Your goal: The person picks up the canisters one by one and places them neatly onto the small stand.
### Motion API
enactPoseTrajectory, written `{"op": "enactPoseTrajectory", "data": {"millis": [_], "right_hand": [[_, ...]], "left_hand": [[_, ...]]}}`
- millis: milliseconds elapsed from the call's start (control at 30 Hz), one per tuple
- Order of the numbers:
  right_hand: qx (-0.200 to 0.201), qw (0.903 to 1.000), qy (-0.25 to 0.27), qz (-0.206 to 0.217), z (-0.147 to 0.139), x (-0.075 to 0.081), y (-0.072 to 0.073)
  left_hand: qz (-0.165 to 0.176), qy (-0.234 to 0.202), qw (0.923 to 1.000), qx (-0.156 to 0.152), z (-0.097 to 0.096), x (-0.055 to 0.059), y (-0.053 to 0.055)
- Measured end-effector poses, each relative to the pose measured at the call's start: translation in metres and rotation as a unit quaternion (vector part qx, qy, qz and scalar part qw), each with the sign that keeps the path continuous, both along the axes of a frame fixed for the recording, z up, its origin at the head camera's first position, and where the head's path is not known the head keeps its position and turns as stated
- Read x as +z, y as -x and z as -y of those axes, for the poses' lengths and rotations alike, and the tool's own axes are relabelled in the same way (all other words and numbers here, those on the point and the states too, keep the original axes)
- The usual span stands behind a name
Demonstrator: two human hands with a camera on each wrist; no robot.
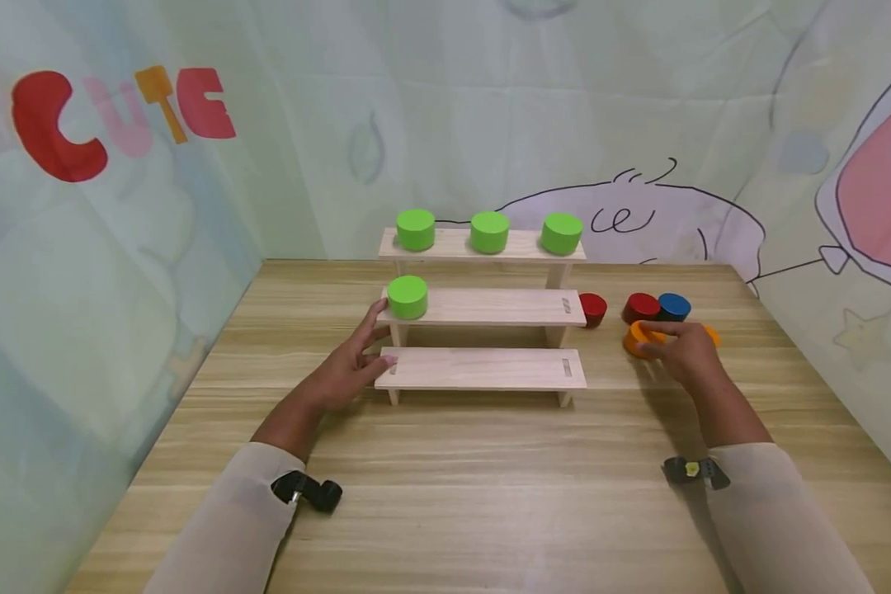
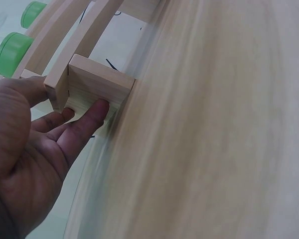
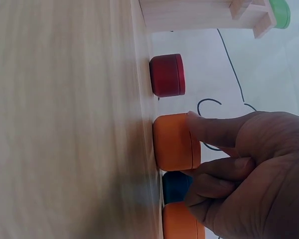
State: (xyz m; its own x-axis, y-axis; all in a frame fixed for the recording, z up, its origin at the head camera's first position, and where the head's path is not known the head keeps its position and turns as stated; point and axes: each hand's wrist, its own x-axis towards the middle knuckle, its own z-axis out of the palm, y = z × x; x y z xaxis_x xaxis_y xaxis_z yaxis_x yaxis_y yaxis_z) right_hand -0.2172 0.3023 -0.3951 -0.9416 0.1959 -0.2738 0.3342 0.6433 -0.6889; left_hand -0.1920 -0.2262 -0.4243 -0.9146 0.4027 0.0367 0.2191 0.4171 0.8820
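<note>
My right hand (image 1: pixel 686 351) pinches a small round orange tin (image 1: pixel 637 340) that has a lid seam. In the right wrist view this orange tin (image 3: pixel 173 142) sits by the thumb and fingertips, at the table surface. My left hand (image 1: pixel 345 371) touches the left end of a three-step wooden stand (image 1: pixel 483 367), with the thumb at the bottom step and the index finger by the middle step. Left wrist view: its fingers (image 2: pixel 100 108) lie along the stand's leg. Green tins (image 1: pixel 489 233) stand on the top step, and one green tin (image 1: pixel 407 298) is on the middle step's left end.
Right of the stand are a red tin (image 1: pixel 594 309), another red tin (image 1: pixel 642 308) and a blue tin (image 1: pixel 674 307). A second orange tin (image 1: pixel 714 337) is partly hidden by my right hand. A printed cloth (image 1: pixel 327 165) hangs behind the wooden table (image 1: pixel 453 495).
</note>
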Motion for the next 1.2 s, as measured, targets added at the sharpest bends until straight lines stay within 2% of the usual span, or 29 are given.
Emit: {"op": "enactPoseTrajectory", "data": {"millis": [367, 600, 800, 1000, 1200], "right_hand": [[0.015, 0.9998, -0.012, -0.012, 0.003, 0.0, -0.002], [-0.009, 0.9996, -0.011, -0.025, 0.006, 0.002, -0.004], [-0.01, 0.9976, -0.017, -0.067, 0.01, 0.007, -0.004], [-0.026, 0.9949, 0.004, -0.098, 0.017, 0.013, -0.008], [-0.057, 0.9816, 0.027, -0.18, 0.028, 0.018, -0.013]], "left_hand": [[0.005, -0.002, 1.0, 0.0, 0.0, 0.0, 0.0], [0.004, -0.002, 1.0, -0.001, 0.0, -0.001, 0.0], [0.006, 0.005, 1.0, 0.005, 0.0, -0.001, 0.001], [0.007, 0.002, 1.0, 0.004, 0.001, -0.003, 0.001], [0.004, 0.002, 1.0, 0.003, 0.001, -0.002, 0.001]]}}
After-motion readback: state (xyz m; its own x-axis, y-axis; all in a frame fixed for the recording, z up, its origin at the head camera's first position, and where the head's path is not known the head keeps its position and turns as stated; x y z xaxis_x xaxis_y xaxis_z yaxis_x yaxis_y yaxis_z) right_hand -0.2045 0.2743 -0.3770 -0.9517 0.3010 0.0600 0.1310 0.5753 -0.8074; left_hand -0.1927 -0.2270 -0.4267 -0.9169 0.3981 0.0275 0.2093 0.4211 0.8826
